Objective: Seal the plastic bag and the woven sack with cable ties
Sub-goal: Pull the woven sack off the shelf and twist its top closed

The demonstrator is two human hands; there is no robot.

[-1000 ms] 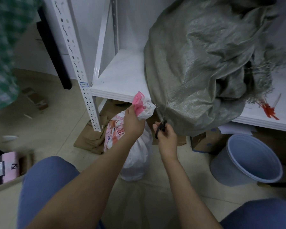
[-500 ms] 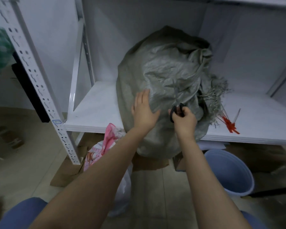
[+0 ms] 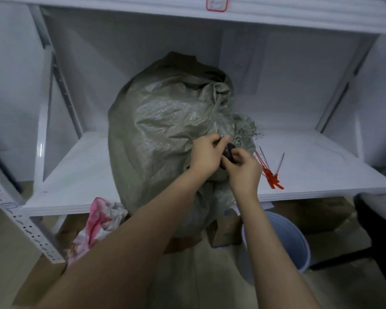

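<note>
The sack (image 3: 161, 130) sits on the white shelf (image 3: 87, 166), soft, bulky and probably heavy. I would take it at the bunched neck, where my left hand (image 3: 206, 152) pinches the cloth with curled fingers. My right hand (image 3: 245, 170) is closed around black scissors (image 3: 228, 152). Red cable ties (image 3: 270, 172) lie just beside. The plastic bag (image 3: 100, 221) stands on the floor below.

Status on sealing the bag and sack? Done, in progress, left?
Looks done: the plastic bag stands on the floor, top bunched shut; its tie isn't visible. In hand: the left hand pinches the gathered neck of the woven sack, the right hand holds scissors there, probably trimming a tie. Left: finishing the sack; spare red cable ties lie on the shelf.
</note>
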